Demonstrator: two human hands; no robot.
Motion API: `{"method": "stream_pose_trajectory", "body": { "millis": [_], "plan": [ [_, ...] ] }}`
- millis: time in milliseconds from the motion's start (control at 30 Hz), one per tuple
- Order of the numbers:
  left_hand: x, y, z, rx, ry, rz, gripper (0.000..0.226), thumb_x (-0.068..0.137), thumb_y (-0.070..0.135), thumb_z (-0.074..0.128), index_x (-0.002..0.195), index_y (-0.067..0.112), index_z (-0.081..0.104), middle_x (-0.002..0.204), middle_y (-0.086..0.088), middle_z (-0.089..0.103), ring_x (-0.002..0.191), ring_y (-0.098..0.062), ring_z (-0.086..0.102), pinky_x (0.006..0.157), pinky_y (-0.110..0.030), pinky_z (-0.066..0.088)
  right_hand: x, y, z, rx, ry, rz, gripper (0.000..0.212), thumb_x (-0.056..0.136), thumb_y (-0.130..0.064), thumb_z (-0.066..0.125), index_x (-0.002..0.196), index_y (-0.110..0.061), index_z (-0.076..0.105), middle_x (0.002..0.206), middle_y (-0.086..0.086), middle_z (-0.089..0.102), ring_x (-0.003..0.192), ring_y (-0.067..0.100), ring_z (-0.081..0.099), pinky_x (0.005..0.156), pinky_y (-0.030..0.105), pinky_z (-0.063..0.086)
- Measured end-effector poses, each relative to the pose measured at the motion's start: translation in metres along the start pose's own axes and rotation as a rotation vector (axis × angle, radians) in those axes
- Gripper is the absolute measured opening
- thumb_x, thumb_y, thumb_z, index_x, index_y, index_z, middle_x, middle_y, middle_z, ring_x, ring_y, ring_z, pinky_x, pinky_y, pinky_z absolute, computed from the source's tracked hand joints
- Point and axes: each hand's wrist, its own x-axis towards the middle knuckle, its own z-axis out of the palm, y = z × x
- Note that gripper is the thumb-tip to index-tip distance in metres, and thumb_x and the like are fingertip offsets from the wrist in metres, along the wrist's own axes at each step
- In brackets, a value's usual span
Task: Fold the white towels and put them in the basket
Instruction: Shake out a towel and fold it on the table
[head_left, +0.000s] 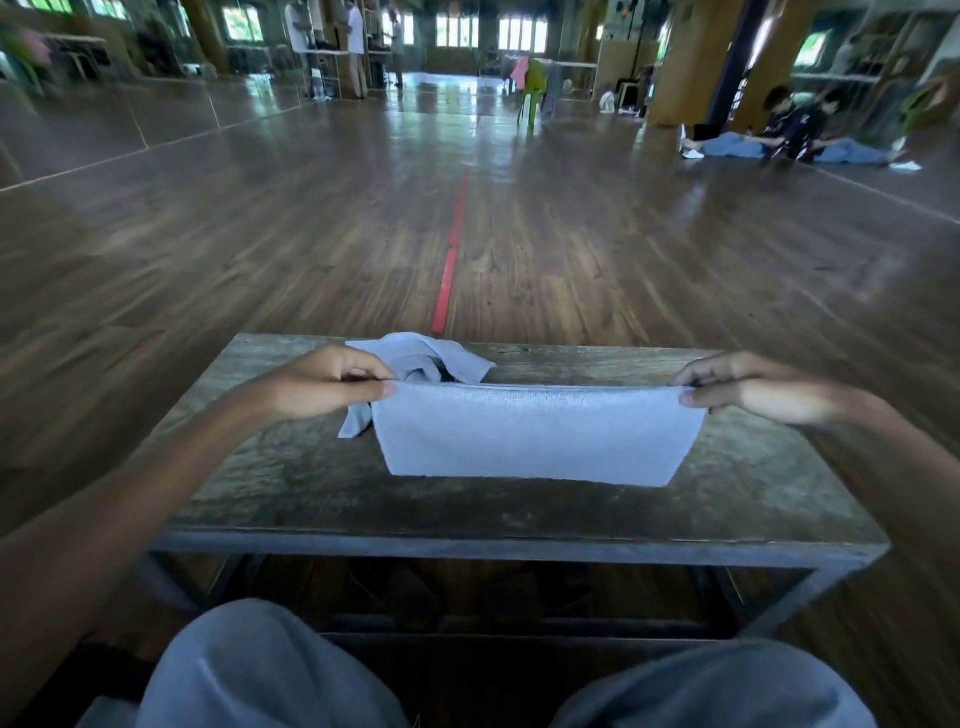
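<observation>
A white towel (530, 431), doubled over, hangs stretched between my two hands above the wooden table (519, 514). My left hand (322, 382) pinches its upper left corner and my right hand (748, 387) pinches its upper right corner. The towel's lower edge hangs just over the tabletop. Behind my left hand, a second white towel (421, 358) lies crumpled near the table's far edge. No basket shows in this view.
The low table has a dark metal frame (519, 551), and my knees (249, 670) sit just before it. Beyond lies a wide wooden floor with a red line (449, 270). People sit on the floor far right (789, 135); others stand at the far back.
</observation>
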Motion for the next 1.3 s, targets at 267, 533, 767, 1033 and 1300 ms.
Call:
{"method": "stream_pose_trajectory", "body": {
  "millis": [267,533,767,1033,1300],
  "plan": [
    [0.048,-0.058,0.042,0.084,-0.021,-0.201,0.013,0.089,0.03,0.063,0.079,0.027,0.07,0.067,0.008,0.063,0.065,-0.01,0.055,0.065,-0.027,0.041,0.055,0.037,0.037,-0.005,-0.089,0.211,0.013,0.091,-0.023,0.061,0.102,-0.019,0.065,0.097,0.003,0.066,0.081,0.014,0.058,0.075,0.028,0.046],
    [0.078,-0.072,0.143,0.37,0.548,-0.097,0.039,0.085,0.031,0.042,0.116,0.016,0.06,0.116,-0.005,0.062,0.108,-0.027,0.057,0.092,-0.043,0.045,0.087,0.051,0.139,-0.395,0.456,0.129,0.031,0.09,-0.017,0.045,0.119,-0.008,0.054,0.121,0.016,0.052,0.117,0.036,0.043,0.097,0.046,0.035],
    [0.071,-0.077,0.196,0.716,0.141,-0.061,0.084,0.08,0.057,-0.002,0.15,0.016,0.02,0.159,0.0,0.015,0.147,-0.017,0.011,0.117,-0.042,0.008,0.085,0.049,0.216,-0.682,0.241,-0.2,0.071,0.087,-0.059,0.015,0.145,-0.024,0.035,0.154,0.003,0.029,0.144,0.023,0.023,0.115,0.046,0.015],
    [0.045,-0.104,0.17,0.704,0.177,-0.217,0.092,0.074,0.07,-0.003,0.152,0.022,0.007,0.16,0.007,0.001,0.146,-0.007,-0.002,0.119,-0.045,0.002,0.066,0.096,0.169,-0.65,0.269,0.049,0.102,0.067,-0.086,-0.005,0.151,-0.031,0.011,0.16,-0.007,0.003,0.146,0.008,-0.001,0.118,0.039,-0.001],
    [-0.001,-0.109,0.152,0.426,0.445,-0.357,0.053,0.099,0.041,0.028,0.141,0.011,0.041,0.147,-0.009,0.041,0.138,-0.026,0.034,0.114,-0.043,0.019,0.024,0.115,0.152,-0.011,0.411,0.151,0.088,0.084,-0.076,0.025,0.149,-0.017,0.025,0.155,0.006,0.026,0.144,0.024,0.02,0.115,0.046,0.018]
  ]
}}
